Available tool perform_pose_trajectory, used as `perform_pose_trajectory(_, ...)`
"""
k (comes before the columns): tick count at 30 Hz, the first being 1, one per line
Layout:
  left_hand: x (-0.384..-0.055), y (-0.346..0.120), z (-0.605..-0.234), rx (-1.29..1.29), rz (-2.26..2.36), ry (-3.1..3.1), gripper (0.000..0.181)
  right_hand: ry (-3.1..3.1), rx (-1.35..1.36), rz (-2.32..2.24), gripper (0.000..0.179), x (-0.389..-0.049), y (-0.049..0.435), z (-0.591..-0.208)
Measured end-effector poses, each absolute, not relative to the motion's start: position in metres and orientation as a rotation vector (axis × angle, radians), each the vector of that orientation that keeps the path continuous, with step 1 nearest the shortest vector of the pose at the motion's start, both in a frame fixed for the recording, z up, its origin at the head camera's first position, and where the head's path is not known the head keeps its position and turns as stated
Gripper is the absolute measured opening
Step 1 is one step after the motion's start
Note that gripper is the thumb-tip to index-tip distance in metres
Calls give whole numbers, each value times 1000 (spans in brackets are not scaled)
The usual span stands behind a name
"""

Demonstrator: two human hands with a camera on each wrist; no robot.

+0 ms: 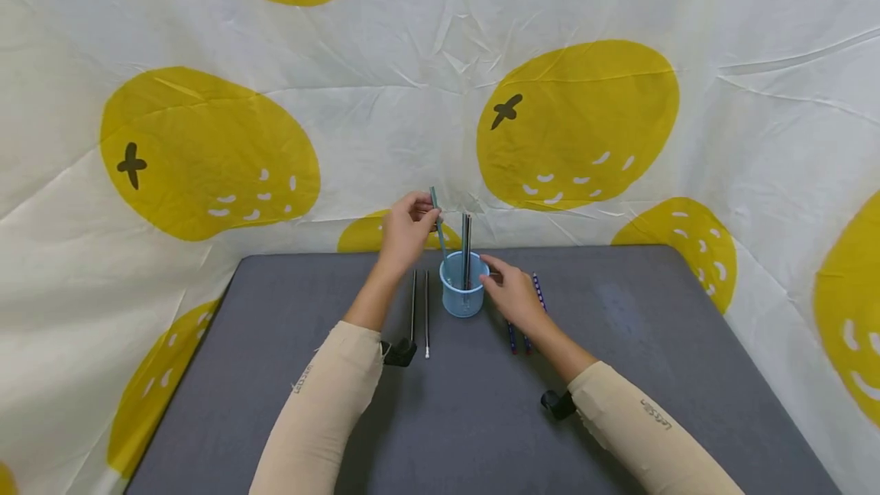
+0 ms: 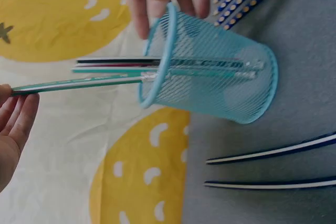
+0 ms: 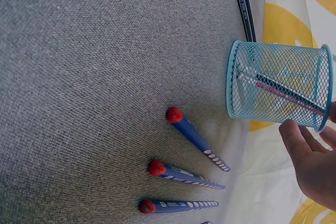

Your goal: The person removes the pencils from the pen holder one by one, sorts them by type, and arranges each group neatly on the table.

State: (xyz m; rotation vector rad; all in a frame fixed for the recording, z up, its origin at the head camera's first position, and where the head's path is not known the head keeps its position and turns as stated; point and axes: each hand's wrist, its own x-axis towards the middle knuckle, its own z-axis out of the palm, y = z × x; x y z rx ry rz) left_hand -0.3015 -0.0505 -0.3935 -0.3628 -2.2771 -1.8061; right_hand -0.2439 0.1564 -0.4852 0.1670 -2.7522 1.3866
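Note:
A light-blue mesh pen cup (image 1: 462, 304) stands upright on the table, with several pencils (image 1: 467, 239) leaning in it. My left hand (image 1: 407, 228) pinches a green striped pencil (image 2: 79, 84) near its upper end; the pencil's lower end is inside the cup's mouth. On the cup's right side, my right hand (image 1: 512, 295) touches the rim with thumb and fingers spread and fairly straight. Two dark striped pencils (image 1: 427, 315) lie left of the cup. To its right, partly hidden under my right hand, are several blue dotted pencils (image 3: 191, 135) with red ends.
The grey tabletop (image 1: 454, 418) ends just behind the cup, where a white cloth (image 1: 385, 128) with yellow fruit shapes hangs. A black wrist mount (image 1: 400, 353) sits below my left sleeve, and another mount (image 1: 558, 405) below the right.

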Motion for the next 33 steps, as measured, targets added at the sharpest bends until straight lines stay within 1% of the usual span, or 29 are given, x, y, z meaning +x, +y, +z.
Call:
perform_pose_trajectory(7,-300,-67,-378,-345,-1855,-2111,18,-2756,171,1402,45,-245,157,-484)
perform_pose_trajectory(11,-296,-80,-372,-346,-1801,-2119,19,-2762,153,1412,44,-245,157,-483)
perform_pose_trajectory(14,-293,-92,-374,-328,-1741,-2173,19,-2763,155,1414,45,-244,156,-482)
perform_pose_trajectory(17,-290,-105,-383,-284,-1683,-2256,20,-2764,155,1408,45,-244,157,-482)
perform_pose_trajectory(24,-286,-131,-418,-156,-1571,-2426,24,-2777,156,1394,45,-247,157,-481)
perform_pose_trajectory(33,-292,-144,-471,-68,-1542,-2513,20,-2780,168,1408,45,-248,159,-480)
